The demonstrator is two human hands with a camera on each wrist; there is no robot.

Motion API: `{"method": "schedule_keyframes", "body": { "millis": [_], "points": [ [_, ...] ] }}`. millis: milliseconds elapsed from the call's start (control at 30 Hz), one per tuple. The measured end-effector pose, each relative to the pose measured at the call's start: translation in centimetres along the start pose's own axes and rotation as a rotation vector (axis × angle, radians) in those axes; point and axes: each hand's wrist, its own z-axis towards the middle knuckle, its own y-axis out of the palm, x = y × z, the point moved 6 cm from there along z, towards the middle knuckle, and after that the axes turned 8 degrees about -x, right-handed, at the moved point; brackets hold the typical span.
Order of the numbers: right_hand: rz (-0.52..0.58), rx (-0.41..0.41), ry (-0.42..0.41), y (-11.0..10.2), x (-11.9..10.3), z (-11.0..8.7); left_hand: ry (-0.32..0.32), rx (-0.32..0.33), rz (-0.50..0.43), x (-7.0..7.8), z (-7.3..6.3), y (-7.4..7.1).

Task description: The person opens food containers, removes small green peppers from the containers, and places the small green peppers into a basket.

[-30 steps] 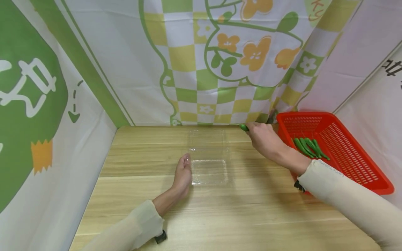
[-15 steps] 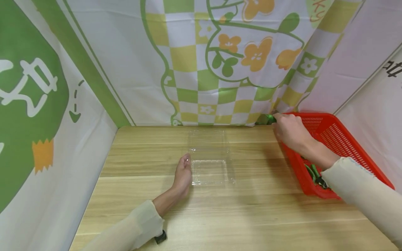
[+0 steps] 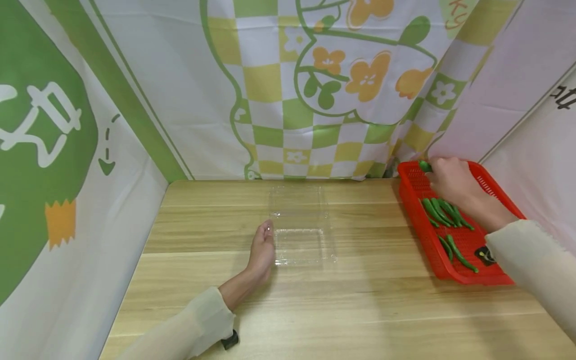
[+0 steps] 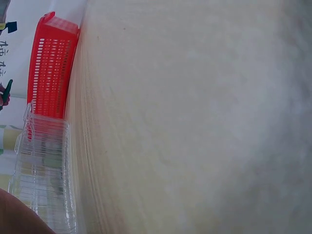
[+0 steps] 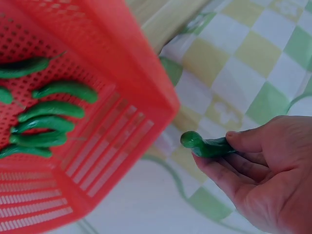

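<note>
My right hand [image 3: 454, 182] pinches a green chili pepper [image 5: 209, 146] between thumb and fingers, over the back left part of the red plastic basket [image 3: 416, 235]. Its rounded end pokes out past the fingertips in the right wrist view. More green chili peppers [image 3: 438, 212] lie in the basket in two groups. My left hand [image 3: 262, 252] holds the left edge of a clear plastic clamshell box [image 3: 299, 247], thumb at the rim. The lid lies folded back behind its base, and no chili shows in it.
The basket stands at the right end of the wooden table [image 3: 202, 225]. A small black item [image 3: 485, 255] shows beside my right sleeve. Behind the table's back edge hangs a checked curtain [image 3: 315, 135], with white cloth walls at both sides.
My right hand has moved right with the chili pepper, from behind the table's back edge to over the basket. The basket looks shifted slightly. My left hand and the box have stayed put.
</note>
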Motion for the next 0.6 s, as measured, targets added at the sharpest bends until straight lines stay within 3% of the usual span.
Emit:
{"method": "schedule_keyframes", "body": {
  "millis": [333,600],
  "points": [
    [-0.047,-0.180,0.047,1.0,4.8,-0.2,0.003,-0.005,-0.002,0.0,-0.1,0.0],
    [-0.049,-0.380,0.039,2.2,7.4,-1.3,-0.001,-0.013,-0.005,0.0,-0.1,0.0]
  ]
}}
